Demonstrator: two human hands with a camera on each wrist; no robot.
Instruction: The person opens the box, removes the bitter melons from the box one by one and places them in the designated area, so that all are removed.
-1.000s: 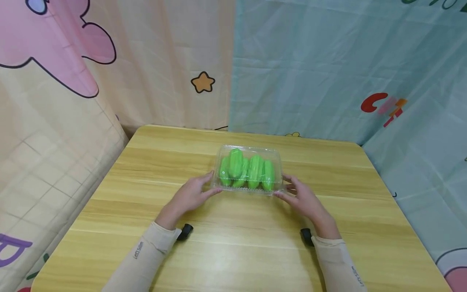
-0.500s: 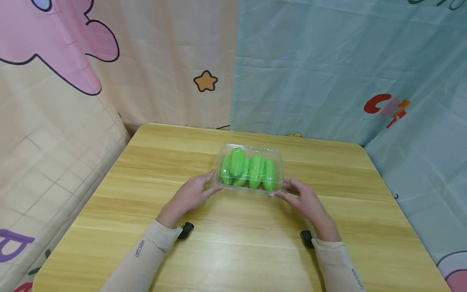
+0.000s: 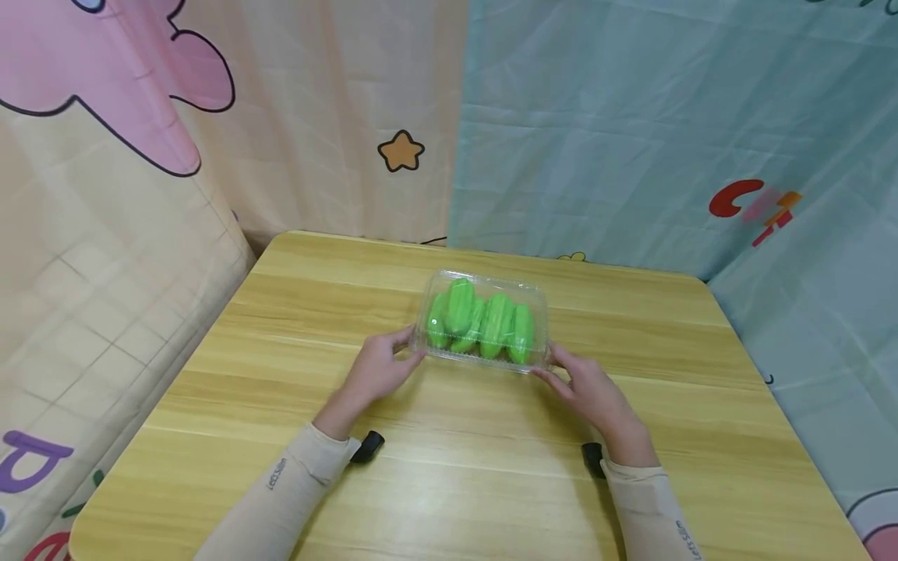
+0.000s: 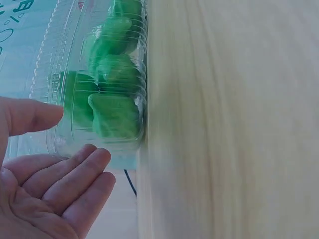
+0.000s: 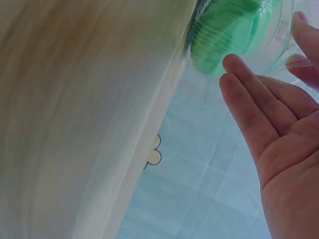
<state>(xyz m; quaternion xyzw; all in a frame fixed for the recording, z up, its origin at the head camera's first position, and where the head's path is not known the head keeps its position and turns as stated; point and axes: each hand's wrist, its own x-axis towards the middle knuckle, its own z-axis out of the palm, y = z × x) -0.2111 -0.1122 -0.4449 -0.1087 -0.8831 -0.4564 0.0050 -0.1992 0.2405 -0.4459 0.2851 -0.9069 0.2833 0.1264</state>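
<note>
A clear plastic clamshell box (image 3: 484, 361) sits on the wooden table, its lid down over several bright green, ridged, elongated pieces (image 3: 496, 326). The pieces look like small vegetables or toys, lying side by side with one on top. My left hand (image 3: 379, 368) pinches the box's left front corner, thumb at the front and fingers along the end. At the opposite corner my right hand (image 3: 592, 386) pinches the rim between thumb and index finger. In the right wrist view, the other fingers (image 5: 249, 112) extend beside the box's end.
The wooden table (image 3: 477, 483) has rounded corners and extends on all sides of the box. Behind it hang printed curtains (image 3: 575, 125), with another along the left. A black wrist camera (image 3: 368, 447) shows at the left wrist and another black camera (image 3: 592, 458) at the right.
The head view has shifted slightly, so the table and curtains appear a little further right and up. Both hands stay at the box's ends; the box shows little movement on the table.
</note>
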